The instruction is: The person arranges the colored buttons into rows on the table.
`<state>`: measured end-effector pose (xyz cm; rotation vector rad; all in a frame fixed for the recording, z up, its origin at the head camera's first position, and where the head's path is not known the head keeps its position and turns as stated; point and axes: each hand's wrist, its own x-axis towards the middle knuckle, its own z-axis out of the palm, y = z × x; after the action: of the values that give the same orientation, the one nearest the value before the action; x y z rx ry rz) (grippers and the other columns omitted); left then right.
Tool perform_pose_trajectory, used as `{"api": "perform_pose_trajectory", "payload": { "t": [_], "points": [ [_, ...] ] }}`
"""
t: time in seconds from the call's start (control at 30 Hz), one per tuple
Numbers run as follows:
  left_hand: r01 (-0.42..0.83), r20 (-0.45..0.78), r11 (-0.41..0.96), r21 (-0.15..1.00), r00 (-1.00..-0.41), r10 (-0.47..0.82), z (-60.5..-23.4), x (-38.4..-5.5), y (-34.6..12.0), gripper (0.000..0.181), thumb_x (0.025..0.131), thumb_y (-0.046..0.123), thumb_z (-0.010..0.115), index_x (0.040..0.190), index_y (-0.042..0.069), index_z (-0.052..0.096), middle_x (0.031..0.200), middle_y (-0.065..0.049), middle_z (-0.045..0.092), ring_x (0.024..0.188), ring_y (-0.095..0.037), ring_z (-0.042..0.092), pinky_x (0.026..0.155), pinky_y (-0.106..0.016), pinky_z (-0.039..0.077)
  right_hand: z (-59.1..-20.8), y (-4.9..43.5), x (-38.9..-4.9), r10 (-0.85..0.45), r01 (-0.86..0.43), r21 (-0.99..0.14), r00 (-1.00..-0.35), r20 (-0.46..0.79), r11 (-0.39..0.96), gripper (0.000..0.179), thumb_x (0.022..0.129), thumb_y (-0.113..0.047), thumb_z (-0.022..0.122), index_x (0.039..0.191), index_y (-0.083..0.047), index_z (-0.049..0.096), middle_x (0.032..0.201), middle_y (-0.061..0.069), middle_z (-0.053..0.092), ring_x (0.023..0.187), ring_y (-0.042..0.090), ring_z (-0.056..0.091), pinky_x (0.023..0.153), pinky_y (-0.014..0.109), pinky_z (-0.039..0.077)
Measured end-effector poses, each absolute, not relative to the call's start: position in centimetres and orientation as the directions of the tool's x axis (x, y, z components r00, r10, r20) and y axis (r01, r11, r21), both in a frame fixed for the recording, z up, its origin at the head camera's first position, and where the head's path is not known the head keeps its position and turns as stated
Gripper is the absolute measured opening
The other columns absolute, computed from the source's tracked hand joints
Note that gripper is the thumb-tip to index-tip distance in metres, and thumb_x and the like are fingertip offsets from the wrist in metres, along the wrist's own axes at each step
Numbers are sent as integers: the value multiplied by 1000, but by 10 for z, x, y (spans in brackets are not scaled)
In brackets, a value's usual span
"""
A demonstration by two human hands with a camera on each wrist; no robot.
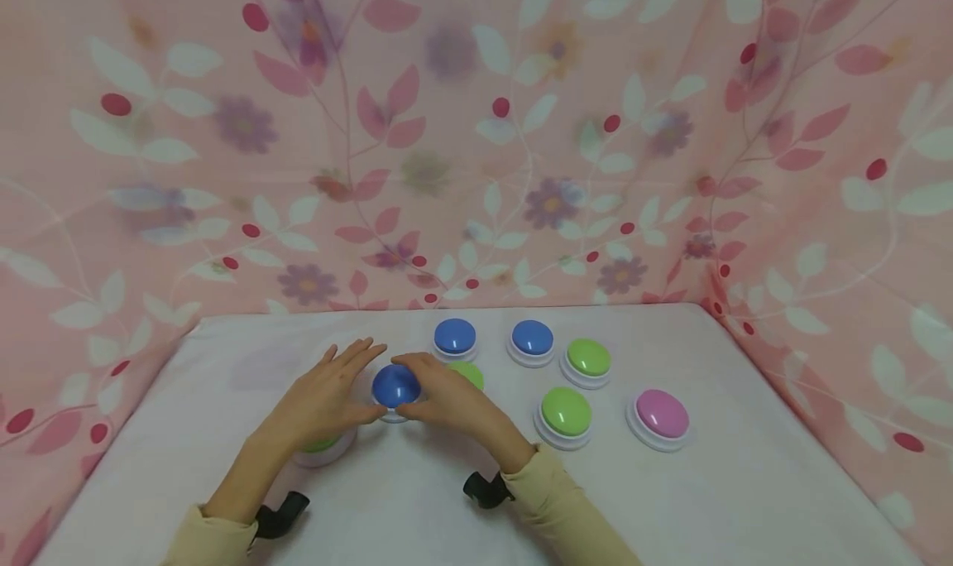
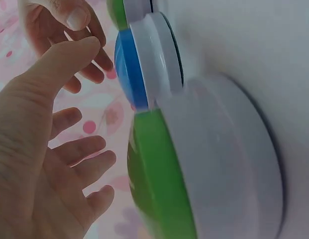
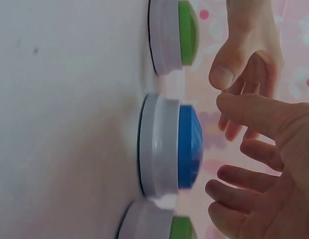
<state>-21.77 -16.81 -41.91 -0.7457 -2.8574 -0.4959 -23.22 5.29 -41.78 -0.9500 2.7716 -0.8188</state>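
Note:
A blue push button (image 1: 396, 386) with a domed top and white base sits on the table between my two hands. My left hand (image 1: 320, 396) hovers to its left and my right hand (image 1: 450, 396) to its right, fingers apart and loosely bent, holding nothing. In both wrist views the fingers stay above the blue dome (image 3: 190, 147), with a gap between. Below my left hand, partly covered by it, is a green button (image 2: 156, 174). Another green button (image 1: 467, 374) shows partly behind my right hand.
Two blue buttons (image 1: 455, 336) (image 1: 532, 338) stand at the back. Two green buttons (image 1: 588, 357) (image 1: 566, 411) and a pink button (image 1: 661, 414) stand to the right. A white cloth (image 1: 417, 500) covers the table; floral pink curtains (image 1: 476, 152) enclose it.

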Motion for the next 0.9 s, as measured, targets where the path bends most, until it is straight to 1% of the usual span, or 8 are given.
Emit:
{"api": "perform_pose_trajectory", "payload": {
  "t": [0.23, 0.4, 0.47, 0.53, 0.63, 0.73, 0.77, 0.9],
  "points": [
    [433, 174, 835, 340, -901, 397, -418, -209, -196, 88, 76, 45, 82, 149, 14, 43, 154, -20, 39, 138, -49, 36, 111, -65, 27, -422, 30, -226, -615, -560, -470, -787, 45, 682, 68, 89, -31, 74, 148, -20, 41, 147, 4, 48, 128, 16, 55, 100, 30, 50],
    [412, 156, 833, 368, -911, 382, -423, -202, -214, 89, 76, 51, 81, 148, 14, 44, 153, -21, 39, 139, -48, 36, 111, -65, 26, -424, 19, -222, -622, -589, -424, -780, 74, 688, 70, 89, -33, 74, 149, -20, 41, 150, 5, 46, 133, 15, 50, 101, 30, 49],
    [410, 154, 832, 373, -912, 381, -426, -198, -220, 90, 75, 54, 80, 148, 13, 44, 153, -21, 40, 139, -46, 37, 112, -64, 25, -425, 14, -221, -636, -608, -412, -767, 84, 678, 70, 89, -34, 74, 149, -20, 41, 150, 6, 46, 135, 16, 48, 102, 30, 48],
    [409, 152, 831, 377, -913, 379, -428, -195, -226, 92, 75, 57, 79, 148, 13, 43, 152, -22, 40, 138, -48, 37, 110, -65, 27, -425, 9, -220, -658, -633, -399, -748, 93, 663, 71, 89, -34, 74, 149, -20, 40, 150, 5, 46, 137, 16, 46, 103, 30, 47],
    [393, 141, 836, 384, -919, 368, -433, -190, -231, 95, 74, 63, 77, 148, 14, 43, 152, -21, 41, 134, -55, 37, 104, -69, 33, -427, 1, -219, -687, -665, -383, -720, 99, 642, 71, 89, -34, 74, 150, -18, 40, 151, 4, 45, 137, 16, 45, 105, 28, 45],
    [368, 120, 846, 386, -929, 349, -437, -187, -234, 97, 73, 66, 75, 149, 16, 42, 152, -19, 43, 129, -60, 41, 92, -74, 40, -429, -6, -217, -699, -676, -373, -709, 95, 635, 72, 90, -36, 73, 150, -18, 40, 151, 1, 45, 136, 13, 46, 105, 26, 44],
    [359, 108, 849, 387, -933, 344, -438, -187, -235, 98, 72, 68, 75, 149, 17, 42, 151, -18, 44, 126, -58, 44, 88, -73, 43, -429, -8, -216, -700, -677, -373, -708, 93, 635, 72, 90, -37, 73, 151, -18, 40, 151, 0, 45, 136, 12, 46, 105, 25, 44],
    [339, 63, 854, 394, -937, 342, -439, -185, -237, 101, 71, 70, 74, 150, 15, 41, 149, -17, 46, 122, -47, 55, 83, -65, 49, -431, -14, -213, -706, -682, -358, -704, 81, 638, 71, 90, -38, 72, 150, -20, 41, 150, -3, 46, 135, 9, 46, 104, 23, 43]
  ]
}}
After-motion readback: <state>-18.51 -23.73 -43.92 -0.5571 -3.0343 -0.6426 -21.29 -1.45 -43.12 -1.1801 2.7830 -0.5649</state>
